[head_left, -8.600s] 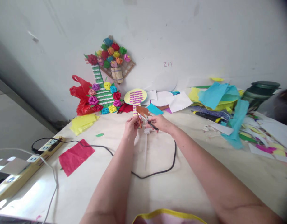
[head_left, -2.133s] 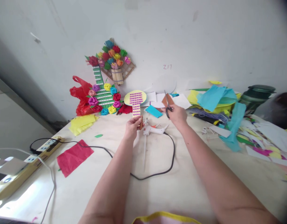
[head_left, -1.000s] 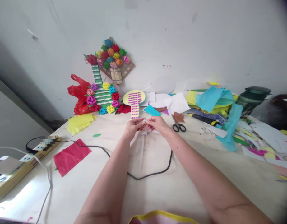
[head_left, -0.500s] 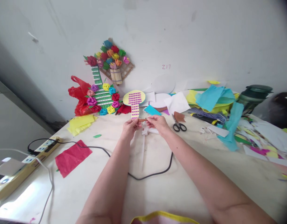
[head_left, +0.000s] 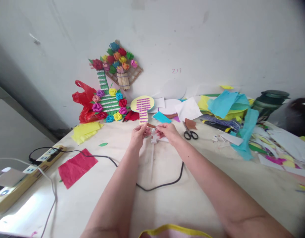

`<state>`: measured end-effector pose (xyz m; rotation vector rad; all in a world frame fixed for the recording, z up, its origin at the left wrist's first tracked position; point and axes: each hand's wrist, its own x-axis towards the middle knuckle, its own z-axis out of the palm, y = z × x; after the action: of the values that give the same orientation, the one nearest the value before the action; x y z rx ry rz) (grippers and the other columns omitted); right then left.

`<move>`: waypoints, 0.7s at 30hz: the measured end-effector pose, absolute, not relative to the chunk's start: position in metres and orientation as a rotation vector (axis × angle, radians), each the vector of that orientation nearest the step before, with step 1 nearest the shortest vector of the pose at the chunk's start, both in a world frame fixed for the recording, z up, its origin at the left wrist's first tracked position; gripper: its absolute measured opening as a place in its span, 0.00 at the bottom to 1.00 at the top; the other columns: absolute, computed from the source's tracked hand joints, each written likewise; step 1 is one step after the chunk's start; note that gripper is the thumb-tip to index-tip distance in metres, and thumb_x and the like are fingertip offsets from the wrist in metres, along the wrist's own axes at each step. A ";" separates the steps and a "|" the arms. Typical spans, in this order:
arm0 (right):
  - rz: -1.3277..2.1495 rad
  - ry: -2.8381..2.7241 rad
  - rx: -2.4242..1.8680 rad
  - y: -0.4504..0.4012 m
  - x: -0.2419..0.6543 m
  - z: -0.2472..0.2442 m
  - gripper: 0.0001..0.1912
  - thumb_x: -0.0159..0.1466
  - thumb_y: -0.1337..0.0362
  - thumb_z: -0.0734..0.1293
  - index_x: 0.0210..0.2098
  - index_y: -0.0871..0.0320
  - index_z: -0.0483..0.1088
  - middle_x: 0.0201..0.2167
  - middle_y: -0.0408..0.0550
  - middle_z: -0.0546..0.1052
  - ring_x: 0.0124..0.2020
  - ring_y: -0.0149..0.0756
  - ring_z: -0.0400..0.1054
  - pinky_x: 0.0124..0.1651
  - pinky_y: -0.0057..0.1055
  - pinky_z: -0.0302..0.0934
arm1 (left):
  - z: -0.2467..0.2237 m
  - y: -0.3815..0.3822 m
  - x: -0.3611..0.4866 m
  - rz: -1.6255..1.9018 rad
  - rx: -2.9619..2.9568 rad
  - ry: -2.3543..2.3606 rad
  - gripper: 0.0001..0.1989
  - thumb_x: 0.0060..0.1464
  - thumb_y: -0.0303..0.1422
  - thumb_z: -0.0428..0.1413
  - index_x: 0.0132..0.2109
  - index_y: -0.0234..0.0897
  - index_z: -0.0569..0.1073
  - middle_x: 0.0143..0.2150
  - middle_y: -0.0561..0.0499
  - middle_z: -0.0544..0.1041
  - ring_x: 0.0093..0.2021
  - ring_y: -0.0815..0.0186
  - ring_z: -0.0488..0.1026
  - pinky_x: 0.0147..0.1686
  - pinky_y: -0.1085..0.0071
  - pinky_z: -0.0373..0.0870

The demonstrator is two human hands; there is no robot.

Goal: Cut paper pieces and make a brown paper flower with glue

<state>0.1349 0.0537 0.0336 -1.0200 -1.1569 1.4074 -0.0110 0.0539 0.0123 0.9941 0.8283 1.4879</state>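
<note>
Between my two hands a small strip of brown paper (head_left: 151, 126) is stretched. The fingertips of my left hand (head_left: 139, 134) pinch its left end, and those of my right hand (head_left: 167, 131) pinch the right end. Just below lies a white glue gun (head_left: 154, 140), partly hidden by my fingers, with a clear glue stick (head_left: 152, 162) reaching toward me. Behind my left hand stands a yellow paper guitar shape (head_left: 143, 109) with purple-and-white woven rows. Black-handled scissors (head_left: 190, 134) rest right of my right hand, beside a brown paper piece (head_left: 190, 124).
A power strip (head_left: 30, 168) sits at the left with a black cable (head_left: 152, 190) looping across the table. Red paper (head_left: 78, 168) lies nearby. A flower-trimmed green guitar (head_left: 109, 102) leans at the back. Paper scraps (head_left: 278, 148) and a dark green container (head_left: 271, 102) are at right.
My left hand has shifted up slightly, and the brown paper strip now slopes down toward the right. My right hand stays nearly in place.
</note>
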 end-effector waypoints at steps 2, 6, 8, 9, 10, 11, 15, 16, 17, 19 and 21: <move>1.415 -1.108 -0.986 0.051 0.129 0.034 0.03 0.54 0.69 0.66 0.25 0.62 0.68 0.18 0.42 0.73 0.15 0.24 0.64 0.16 0.20 0.61 | 0.012 0.053 -0.007 1.472 1.006 0.837 0.15 0.40 0.40 0.62 0.30 0.30 0.72 0.26 0.51 0.72 0.23 0.73 0.69 0.28 0.73 0.67; 1.456 -1.119 -0.970 0.045 0.123 0.036 0.05 0.55 0.67 0.67 0.25 0.62 0.67 0.18 0.42 0.73 0.15 0.23 0.64 0.17 0.20 0.61 | 0.013 0.053 -0.003 1.503 1.013 0.796 0.14 0.41 0.39 0.61 0.30 0.31 0.73 0.30 0.49 0.74 0.27 0.71 0.71 0.31 0.71 0.68; 1.506 -1.187 -0.970 0.044 0.124 0.037 0.06 0.54 0.65 0.67 0.24 0.62 0.68 0.19 0.44 0.73 0.16 0.24 0.65 0.17 0.21 0.62 | 0.013 0.053 -0.004 1.515 1.007 0.771 0.14 0.42 0.39 0.61 0.31 0.31 0.74 0.31 0.47 0.75 0.30 0.70 0.72 0.32 0.72 0.68; 1.531 -1.227 -0.975 0.044 0.125 0.038 0.08 0.54 0.64 0.67 0.24 0.62 0.68 0.19 0.45 0.74 0.17 0.25 0.65 0.18 0.22 0.62 | 0.013 0.054 -0.004 1.516 0.998 0.763 0.13 0.42 0.39 0.61 0.30 0.31 0.73 0.31 0.47 0.75 0.30 0.69 0.72 0.33 0.72 0.68; 1.545 -1.263 -0.986 0.045 0.128 0.038 0.09 0.55 0.63 0.67 0.24 0.63 0.68 0.20 0.46 0.74 0.17 0.26 0.65 0.18 0.22 0.62 | 0.013 0.054 -0.006 1.518 0.987 0.759 0.13 0.42 0.39 0.61 0.30 0.31 0.73 0.30 0.47 0.75 0.30 0.69 0.72 0.33 0.72 0.67; 1.536 -1.287 -1.008 0.046 0.130 0.038 0.09 0.55 0.62 0.67 0.24 0.63 0.68 0.20 0.46 0.74 0.17 0.26 0.65 0.18 0.22 0.62 | 0.013 0.054 -0.007 1.521 0.978 0.760 0.13 0.42 0.39 0.61 0.30 0.31 0.73 0.29 0.48 0.75 0.30 0.69 0.72 0.33 0.72 0.68; 1.350 -1.268 -1.118 0.052 0.138 0.039 0.08 0.55 0.64 0.66 0.23 0.62 0.67 0.18 0.42 0.71 0.15 0.23 0.62 0.17 0.21 0.59 | 0.014 0.054 -0.009 1.495 0.986 0.793 0.15 0.40 0.40 0.62 0.32 0.32 0.73 0.24 0.49 0.74 0.26 0.68 0.72 0.30 0.72 0.68; 1.320 -1.259 -1.120 0.053 0.139 0.040 0.08 0.55 0.64 0.66 0.23 0.62 0.67 0.17 0.41 0.70 0.14 0.22 0.60 0.17 0.21 0.58 | 0.015 0.054 -0.009 1.471 1.001 0.798 0.15 0.40 0.40 0.62 0.32 0.32 0.73 0.24 0.49 0.74 0.25 0.68 0.71 0.29 0.71 0.67; 1.306 -1.255 -1.109 0.053 0.141 0.041 0.09 0.55 0.63 0.66 0.23 0.62 0.67 0.17 0.40 0.70 0.14 0.21 0.59 0.17 0.20 0.57 | 0.015 0.053 -0.009 1.441 1.019 0.800 0.15 0.40 0.40 0.62 0.32 0.32 0.73 0.23 0.50 0.74 0.24 0.68 0.71 0.28 0.71 0.67; 1.317 -1.263 -1.061 0.053 0.143 0.042 0.10 0.53 0.61 0.67 0.22 0.62 0.67 0.17 0.39 0.68 0.14 0.21 0.57 0.16 0.20 0.55 | 0.016 0.052 -0.008 1.369 1.068 0.796 0.14 0.41 0.40 0.61 0.30 0.32 0.74 0.22 0.50 0.73 0.22 0.70 0.70 0.27 0.72 0.67; 1.354 -1.288 -1.009 0.052 0.144 0.044 0.13 0.52 0.57 0.68 0.22 0.62 0.67 0.16 0.38 0.66 0.14 0.21 0.56 0.16 0.20 0.52 | 0.016 0.050 -0.008 1.297 1.134 0.794 0.13 0.42 0.39 0.61 0.29 0.31 0.74 0.21 0.50 0.73 0.21 0.71 0.68 0.25 0.73 0.65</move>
<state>0.1441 0.0524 0.0435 -1.0087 -1.2880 1.3544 -0.0076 0.0505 0.0161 1.1344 0.7937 1.2970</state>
